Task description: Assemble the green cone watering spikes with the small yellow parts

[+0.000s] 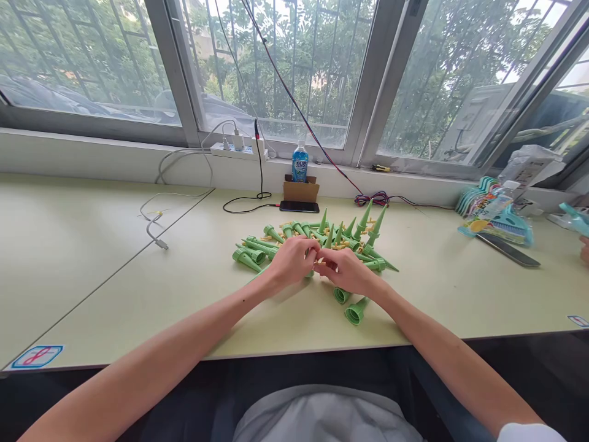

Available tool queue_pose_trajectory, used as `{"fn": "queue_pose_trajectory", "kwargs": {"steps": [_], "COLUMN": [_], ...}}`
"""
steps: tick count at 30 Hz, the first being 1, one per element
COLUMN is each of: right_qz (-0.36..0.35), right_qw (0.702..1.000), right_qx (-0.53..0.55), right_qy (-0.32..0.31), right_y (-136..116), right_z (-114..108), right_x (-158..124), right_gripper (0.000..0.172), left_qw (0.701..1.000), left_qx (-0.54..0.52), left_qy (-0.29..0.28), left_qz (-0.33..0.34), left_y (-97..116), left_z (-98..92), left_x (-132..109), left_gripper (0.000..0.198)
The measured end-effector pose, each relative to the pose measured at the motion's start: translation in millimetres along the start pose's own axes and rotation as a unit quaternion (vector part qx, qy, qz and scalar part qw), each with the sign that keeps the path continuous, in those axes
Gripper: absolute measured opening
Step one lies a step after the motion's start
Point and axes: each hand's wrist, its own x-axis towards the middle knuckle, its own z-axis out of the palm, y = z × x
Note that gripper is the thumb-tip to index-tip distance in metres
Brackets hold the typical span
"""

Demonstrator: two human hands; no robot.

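My left hand (293,261) is closed around a green plastic plant watering spike (310,273), mostly hidden by the fingers. Touching it from the right, my right hand (347,270) pinches a small yellow valve (319,264) against the spike. Whether the valve sits in the spike cannot be made out. Behind both hands lies a loose pile of similar green spikes (365,221) with small yellow valves among them, some spikes standing point up. Close to my right wrist, a spike with its threaded opening towards me (355,313) rests on the table.
A phone (299,207) lies before a cardboard box (301,189) and a blue-labelled bottle (300,162). A white cable (154,227) trails at left. Packaged items (499,212) and a dark flat device (508,250) are at right, near another person's hand (585,250). The table's edge (304,354) is near me.
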Motion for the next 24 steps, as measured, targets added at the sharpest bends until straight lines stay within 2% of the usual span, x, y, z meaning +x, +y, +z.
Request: {"fn": "queue_pose_trajectory", "kwargs": {"steps": [6,24], "right_qz": [0.004,0.017], "right_qw": [1.0,0.999], "right_qx": [-0.001,0.023], "right_qy": [-0.004,-0.027], "right_y": [2.0,1.1], "right_z": [1.1,-0.2], "right_x": [0.6,-0.9], "right_gripper": [0.007,0.021], "left_qw": [1.0,1.0], "left_qx": [-0.001,-0.008], "left_qy": [0.001,-0.012], "left_qz": [0.002,0.02], "left_y": [0.0,-2.2], "left_z": [-0.1,7.2], "left_x": [-0.6,-3.5], "left_gripper": [0.028,0.031]}}
